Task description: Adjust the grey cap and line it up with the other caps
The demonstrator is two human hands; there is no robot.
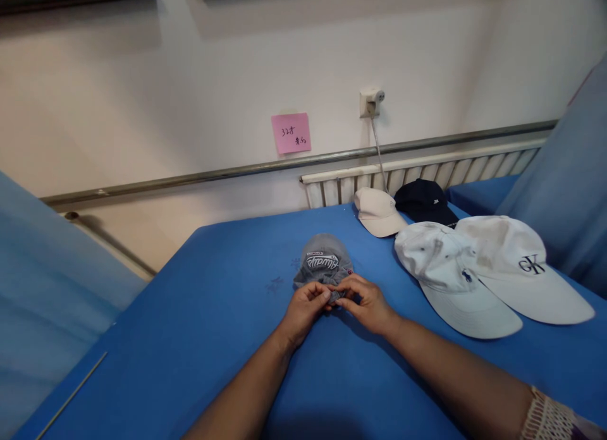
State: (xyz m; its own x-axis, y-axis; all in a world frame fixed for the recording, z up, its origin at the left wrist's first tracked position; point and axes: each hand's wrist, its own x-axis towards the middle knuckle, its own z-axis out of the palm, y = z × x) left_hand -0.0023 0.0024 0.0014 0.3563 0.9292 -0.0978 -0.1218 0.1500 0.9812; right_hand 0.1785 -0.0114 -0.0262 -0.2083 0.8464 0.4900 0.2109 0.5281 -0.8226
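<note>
A grey baseball cap (324,253) with white "Always" lettering lies on the blue-covered table (227,339), its rounded brim pointing away from me. My left hand (305,308) pinches the cap's near edge between thumb and fingers. Close beside it, my right hand (364,303) grips the same edge, thumb and forefinger pressed together. A small bunched bit of grey fabric shows between the fingertips; its exact form is too small to tell.
On the right lie a white cap with a dark logo (441,263), a white cap with letters (507,244), a cream cap (377,209) and a black cap (422,198). Behind run a metal rail (246,168) and a radiator (441,172). Blue curtains (42,301) hang at both sides.
</note>
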